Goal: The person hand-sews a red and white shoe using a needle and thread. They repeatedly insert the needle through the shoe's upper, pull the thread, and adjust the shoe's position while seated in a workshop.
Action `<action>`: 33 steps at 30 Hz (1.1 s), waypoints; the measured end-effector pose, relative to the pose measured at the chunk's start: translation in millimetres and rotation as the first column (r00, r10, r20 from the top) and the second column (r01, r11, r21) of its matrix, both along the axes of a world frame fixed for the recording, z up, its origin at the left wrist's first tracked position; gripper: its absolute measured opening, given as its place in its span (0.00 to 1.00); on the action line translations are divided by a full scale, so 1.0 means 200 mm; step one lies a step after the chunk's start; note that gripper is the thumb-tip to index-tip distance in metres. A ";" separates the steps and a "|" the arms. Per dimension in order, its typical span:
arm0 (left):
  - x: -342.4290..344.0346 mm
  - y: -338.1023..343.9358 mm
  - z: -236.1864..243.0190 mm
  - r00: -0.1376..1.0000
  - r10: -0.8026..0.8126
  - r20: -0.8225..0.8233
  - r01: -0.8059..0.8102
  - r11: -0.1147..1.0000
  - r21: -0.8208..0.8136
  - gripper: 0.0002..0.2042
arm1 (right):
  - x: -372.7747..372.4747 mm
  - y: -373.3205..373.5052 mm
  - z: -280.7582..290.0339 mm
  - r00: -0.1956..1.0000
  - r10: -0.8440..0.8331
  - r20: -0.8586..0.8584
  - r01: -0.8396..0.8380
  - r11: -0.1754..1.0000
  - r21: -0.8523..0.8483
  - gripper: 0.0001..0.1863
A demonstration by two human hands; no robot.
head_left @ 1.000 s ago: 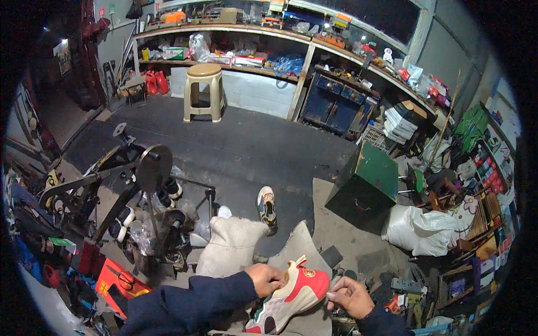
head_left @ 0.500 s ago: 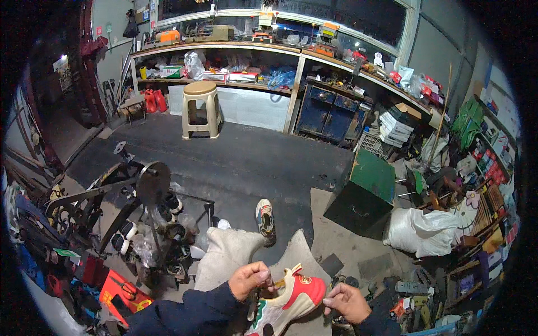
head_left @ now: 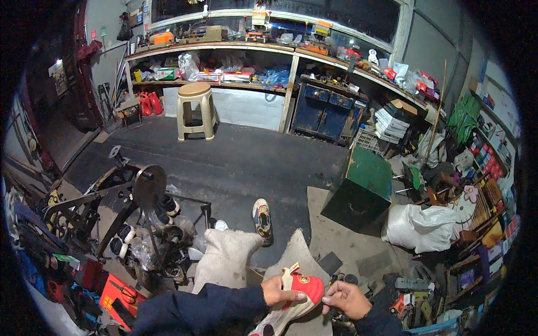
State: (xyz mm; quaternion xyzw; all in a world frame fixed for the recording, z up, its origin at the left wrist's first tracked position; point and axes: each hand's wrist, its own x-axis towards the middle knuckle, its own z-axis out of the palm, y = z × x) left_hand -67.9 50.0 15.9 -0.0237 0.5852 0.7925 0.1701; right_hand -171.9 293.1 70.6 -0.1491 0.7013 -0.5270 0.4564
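Note:
A cream sneaker with a red heel [head_left: 315, 287] lies over my lap, its heel end pointing to the right. My left hand [head_left: 279, 292] grips it by the collar, with the thumb pressed on the red heel part. Close against the heel's right edge, my right hand [head_left: 348, 299] has thumb and forefinger pinched together. Whatever is between those fingertips is too small to make out. Beige cloth [head_left: 227, 257] covers my knees under the shoe. Another sneaker [head_left: 261, 219] of similar colours rests on the floor just beyond my knees.
A black machine with a round wheel [head_left: 149, 185] stands at left, shoes and plastic bags around it. Scissors [head_left: 128, 290] lie on a red sheet at lower left. At right are a green box [head_left: 358, 187] and a white sack [head_left: 420, 228]. A stool [head_left: 195, 109] stands before the workbench.
My left hand has moved right, from the shoe's opening onto its heel collar, and now grips it. My right hand stays by the heel edge, fingers pinched. The view has shifted slightly.

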 end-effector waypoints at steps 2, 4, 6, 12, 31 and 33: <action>0.01 0.02 0.00 0.999 0.036 -0.010 -0.035 0.999 0.015 0.18 | -0.01 0.00 0.01 1.000 0.019 0.018 -0.018 0.999 -0.032 0.08; 0.02 0.03 0.00 0.998 0.055 0.025 -0.054 0.998 -0.040 0.17 | -0.02 -0.01 0.02 1.000 0.029 0.002 -0.029 1.000 0.000 0.08; 0.03 0.04 0.00 0.998 0.069 -0.007 -0.069 0.993 -0.092 0.16 | 0.00 -0.02 0.03 0.998 0.034 -0.046 -0.031 0.997 0.067 0.09; 0.02 0.08 0.00 0.985 0.104 -0.134 -0.122 0.984 -0.129 0.16 | 0.06 -0.04 0.05 0.597 0.216 -0.773 -0.212 0.971 0.107 0.09; 0.08 0.05 -0.04 0.933 0.208 -0.295 -0.314 0.871 -0.377 0.15 | 0.07 -0.03 0.01 0.989 -0.109 -0.096 0.109 0.994 -0.012 0.10; 0.09 0.04 -0.04 0.938 0.220 -0.267 -0.317 0.855 -0.411 0.16 | 0.05 -0.05 0.05 0.941 0.051 -0.336 -0.037 0.998 0.047 0.10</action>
